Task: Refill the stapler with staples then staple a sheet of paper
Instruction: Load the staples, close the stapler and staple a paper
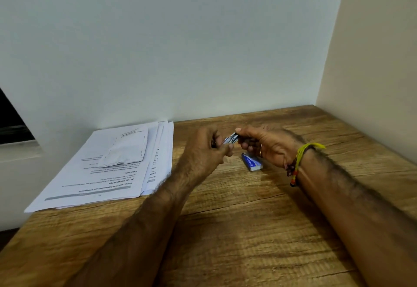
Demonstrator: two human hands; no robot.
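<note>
Above the wooden table, both hands hold a small silver-and-blue stapler (230,140) between them; it is blurred and mostly hidden by fingers. My left hand (206,149) curls round its left end, where a dark part shows. My right hand (265,145) pinches its right end between thumb and forefinger. A small blue staple box (252,162) lies on the table just below the right hand, not touched by it. A stack of printed paper sheets (108,171) lies to the left, with a folded white slip (125,150) on top.
The wooden table (237,219) meets a white wall at the back and a cream wall on the right. The paper stack hangs over the table's left edge. A yellow thread band is tied round my right wrist (302,158).
</note>
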